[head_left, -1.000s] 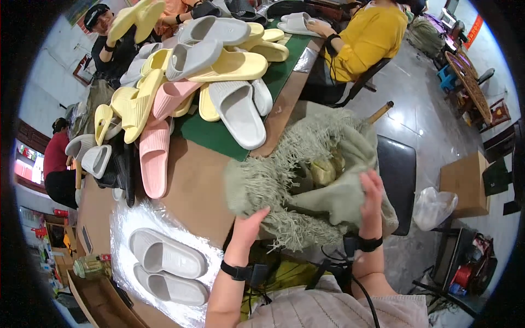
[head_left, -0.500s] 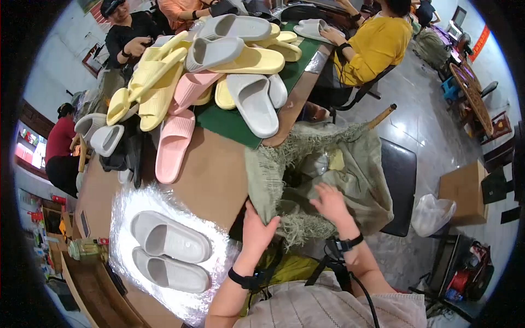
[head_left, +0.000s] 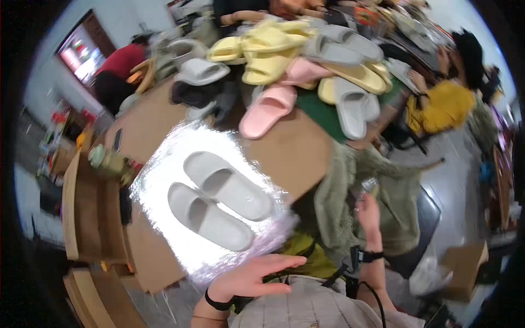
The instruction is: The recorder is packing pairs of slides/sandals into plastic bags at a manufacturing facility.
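Observation:
A pair of light grey slide slippers point(head_left: 235, 191) lies side by side on a shiny silvery plastic sheet point(head_left: 158, 218) on the table. Just below the sheet's near corner, my left hand point(head_left: 251, 279) is open, thumb and fingers apart, holding nothing. My right hand point(head_left: 369, 216) reaches over the mouth of a frayed green cloth sack point(head_left: 402, 213) at the table's right side. Its fingers are blurred beside something small, clear and yellowish in the sack; whether they grip it cannot be made out.
Yellow, grey and pink slippers point(head_left: 268, 109) are heaped at the far side, partly on a green mat point(head_left: 317, 115). People work around the table, one in a yellow top point(head_left: 443, 106). A cardboard box point(head_left: 462, 268) and white plastic bag point(head_left: 429, 279) sit lower right; a wooden drawer point(head_left: 90, 218) stands left.
The view has swung left, so the table's things sit further right. My left hand has let go of the sack's edge and come toward me. My right hand stays at the sack's mouth.

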Demonstrator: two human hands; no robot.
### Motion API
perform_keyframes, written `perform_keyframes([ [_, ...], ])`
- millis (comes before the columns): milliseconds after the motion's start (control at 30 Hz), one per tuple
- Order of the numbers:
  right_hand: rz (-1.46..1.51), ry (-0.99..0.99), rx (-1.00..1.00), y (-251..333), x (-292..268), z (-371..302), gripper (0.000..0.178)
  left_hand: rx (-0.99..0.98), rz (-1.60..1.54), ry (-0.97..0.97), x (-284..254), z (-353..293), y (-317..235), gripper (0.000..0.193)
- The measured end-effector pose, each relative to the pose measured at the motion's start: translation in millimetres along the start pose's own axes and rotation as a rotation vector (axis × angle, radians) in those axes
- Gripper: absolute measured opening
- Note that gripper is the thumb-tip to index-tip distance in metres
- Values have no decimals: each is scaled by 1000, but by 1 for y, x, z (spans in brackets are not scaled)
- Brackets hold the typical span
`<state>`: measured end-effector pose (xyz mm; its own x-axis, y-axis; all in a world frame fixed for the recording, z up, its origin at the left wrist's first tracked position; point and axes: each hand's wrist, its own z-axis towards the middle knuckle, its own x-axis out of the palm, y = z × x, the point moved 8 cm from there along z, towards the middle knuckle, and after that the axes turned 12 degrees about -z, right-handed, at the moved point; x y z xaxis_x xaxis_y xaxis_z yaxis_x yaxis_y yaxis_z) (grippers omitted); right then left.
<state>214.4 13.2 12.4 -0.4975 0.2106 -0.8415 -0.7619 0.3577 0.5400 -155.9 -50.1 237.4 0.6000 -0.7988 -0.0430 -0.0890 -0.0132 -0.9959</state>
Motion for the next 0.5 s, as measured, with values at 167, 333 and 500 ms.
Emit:
perform_keyframes([
  [167,201,-182,-371,152,-67,-18,15,3,-75,-754,-60,-118,8,42],
  [333,1,59,-548,211,-7,-56,8,-328,-719,-849,-24,-285,105,17],
  [500,-166,567,-316,124,88,-59,18,-622,-771,-1439,53,-433,275,26],
])
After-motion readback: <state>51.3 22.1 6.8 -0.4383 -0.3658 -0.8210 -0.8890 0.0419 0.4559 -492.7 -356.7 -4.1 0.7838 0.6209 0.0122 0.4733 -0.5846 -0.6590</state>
